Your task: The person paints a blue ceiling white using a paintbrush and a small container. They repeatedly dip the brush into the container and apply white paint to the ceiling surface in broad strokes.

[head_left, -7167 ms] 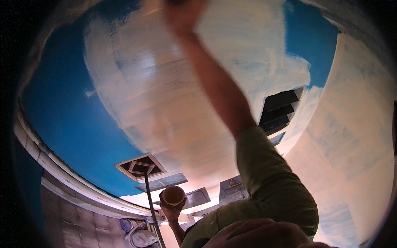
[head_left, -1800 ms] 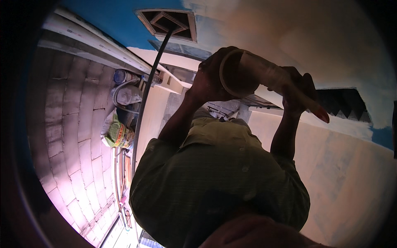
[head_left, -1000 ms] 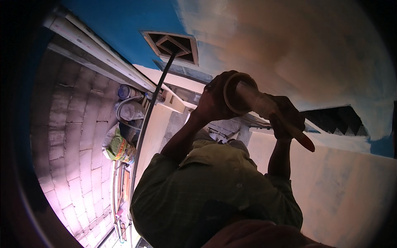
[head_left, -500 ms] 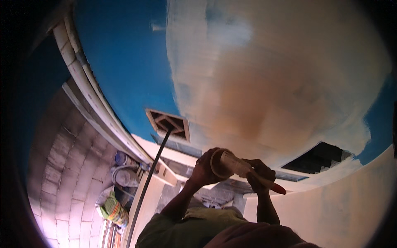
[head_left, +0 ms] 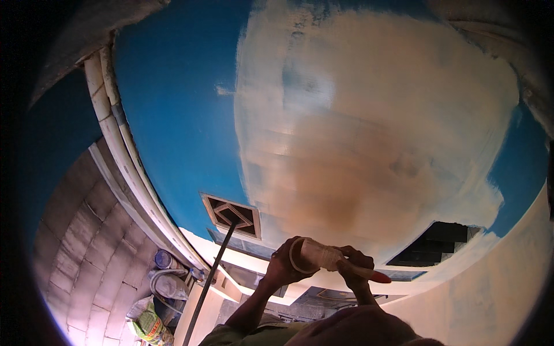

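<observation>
My left hand (head_left: 281, 266) is wrapped round a round, pale container (head_left: 295, 257), tilted with its rim showing. My right hand (head_left: 354, 266) grips a wide paintbrush (head_left: 321, 254) by its handle, and the handle's red end sticks out to the right. The bristles lie at the container's mouth; whether they touch paint is hidden. Above both hands rises a blue wall (head_left: 179, 115) with a large patch of cream paint (head_left: 381, 138), streaky and see-through in places.
A dark pole (head_left: 209, 282) slants up to a square vent (head_left: 232, 215) in the wall. To the right is a dark rectangular opening (head_left: 437, 247). Pipes (head_left: 128, 158) run down the left corner. A bucket (head_left: 165, 259) and a green bag (head_left: 151, 324) lie at lower left.
The view has tilted upward, so my hands, the vent and the opening sit lower and the wall's upper edge shows. Container and paintbrush remain held together much as before.
</observation>
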